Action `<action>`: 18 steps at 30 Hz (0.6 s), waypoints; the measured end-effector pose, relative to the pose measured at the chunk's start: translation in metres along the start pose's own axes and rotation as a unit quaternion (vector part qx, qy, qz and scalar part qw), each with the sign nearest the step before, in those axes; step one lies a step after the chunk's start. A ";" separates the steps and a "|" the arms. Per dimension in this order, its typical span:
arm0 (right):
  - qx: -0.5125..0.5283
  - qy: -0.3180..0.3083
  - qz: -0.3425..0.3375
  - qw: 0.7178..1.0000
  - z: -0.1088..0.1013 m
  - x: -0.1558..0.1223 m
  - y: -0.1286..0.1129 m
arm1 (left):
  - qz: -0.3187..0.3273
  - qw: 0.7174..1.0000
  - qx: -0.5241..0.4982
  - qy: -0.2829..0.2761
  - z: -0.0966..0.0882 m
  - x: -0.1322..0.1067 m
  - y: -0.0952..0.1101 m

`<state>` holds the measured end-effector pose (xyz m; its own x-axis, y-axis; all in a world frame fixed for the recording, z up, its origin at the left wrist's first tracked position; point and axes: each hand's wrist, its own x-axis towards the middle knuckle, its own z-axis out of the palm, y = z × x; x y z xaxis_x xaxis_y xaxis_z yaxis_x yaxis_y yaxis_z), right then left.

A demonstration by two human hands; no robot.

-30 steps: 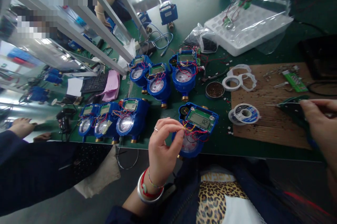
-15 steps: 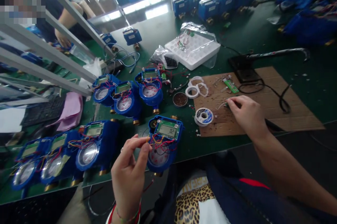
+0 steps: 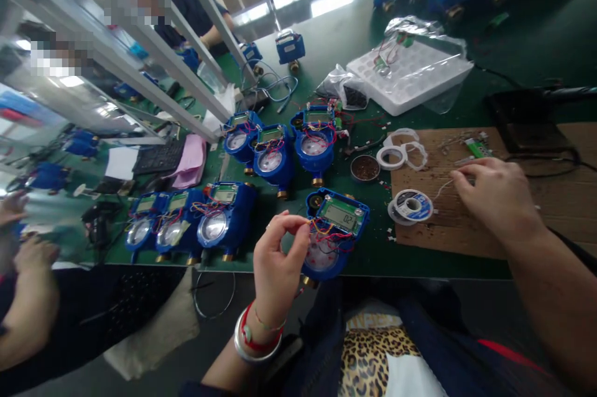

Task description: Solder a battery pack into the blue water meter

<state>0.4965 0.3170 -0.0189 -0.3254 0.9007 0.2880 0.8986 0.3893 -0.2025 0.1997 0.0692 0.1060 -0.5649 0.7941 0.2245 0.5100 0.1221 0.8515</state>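
A blue water meter (image 3: 333,232) with a green display reading 02 and loose coloured wires lies at the table's front edge. My left hand (image 3: 278,263) pinches one of its wires between thumb and forefinger, just left of the meter. My right hand (image 3: 494,196) rests knuckles-up on the brown board (image 3: 489,232), fingers closed on a thin solder wire that runs to the solder spool (image 3: 411,205).
Several more blue meters (image 3: 212,223) sit in rows to the left and behind. A small tin (image 3: 364,167), tape rings (image 3: 392,157), a white tray in plastic (image 3: 410,73) and a black soldering station (image 3: 527,120) stand nearby. Another person's arm (image 3: 28,297) is at left.
My right hand has shifted slightly on the board near the spool. My left hand keeps its pinch on the wire. The camera view swung back to the left.
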 end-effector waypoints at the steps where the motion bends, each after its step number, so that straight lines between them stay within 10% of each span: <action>1: -0.015 0.001 0.001 1.000 0.004 0.001 0.004 | -0.003 1.000 0.000 0.000 0.000 0.000 0.000; 8: -0.061 0.041 -0.027 0.997 -0.001 0.000 0.002 | 0.010 1.000 0.001 -0.006 -0.002 -0.001 -0.003; 13: 0.060 0.116 -0.043 0.991 -0.065 -0.014 -0.072 | 0.069 0.997 0.027 -0.012 -0.002 0.000 -0.004; 18: 0.288 0.047 -0.280 0.915 -0.106 -0.033 -0.152 | 0.112 0.990 0.067 -0.048 -0.004 -0.002 0.004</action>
<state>0.4018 0.2078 0.1021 -0.6364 0.5185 0.5711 0.2860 0.8462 -0.4496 0.2002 0.0663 0.1107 -0.3669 0.8624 0.3489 0.7009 0.0096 0.7132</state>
